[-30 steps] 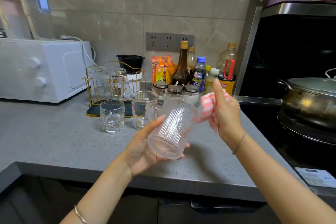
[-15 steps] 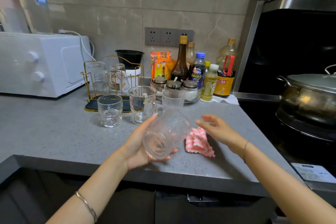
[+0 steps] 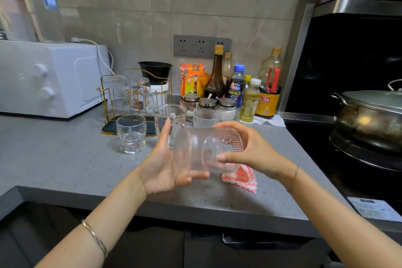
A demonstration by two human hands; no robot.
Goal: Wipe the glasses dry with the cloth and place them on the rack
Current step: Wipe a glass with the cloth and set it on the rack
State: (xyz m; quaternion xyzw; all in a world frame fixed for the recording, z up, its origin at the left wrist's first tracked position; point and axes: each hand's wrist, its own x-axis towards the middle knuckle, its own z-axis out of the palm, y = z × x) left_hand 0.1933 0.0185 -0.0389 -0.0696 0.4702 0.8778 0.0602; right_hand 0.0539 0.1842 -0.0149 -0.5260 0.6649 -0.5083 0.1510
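A grey table [image 3: 54,159] runs between a white microwave oven [image 3: 43,80] and a lidded steel pot [image 3: 369,115] on the hob. At its back stands a gold wire rack [image 3: 104,93], where two glasses [image 3: 141,93] hang mouth down. In front of it, a person holds a ribbed tumbler [image 3: 195,150] on its side above the table edge.

The left hand [image 3: 165,165] cups the mouth end, with its fingers [image 3: 195,174] curled beneath the wall and the thumb raised beside the rim. The right hand [image 3: 256,152] clasps the base end, fingers arched over the top and thumb pressed to the side. This two-handed hold looks meant to turn the tumbler over for hanging.

The pink checked cloth [image 3: 241,177] lies crumpled on the table below the right wrist, in neither hand, which suggests this piece is dry. A short glass [image 3: 131,135], a handled mug [image 3: 169,115] and a second ribbed glass [image 3: 206,116] stand upright just before the rack, apparently awaiting wiping.
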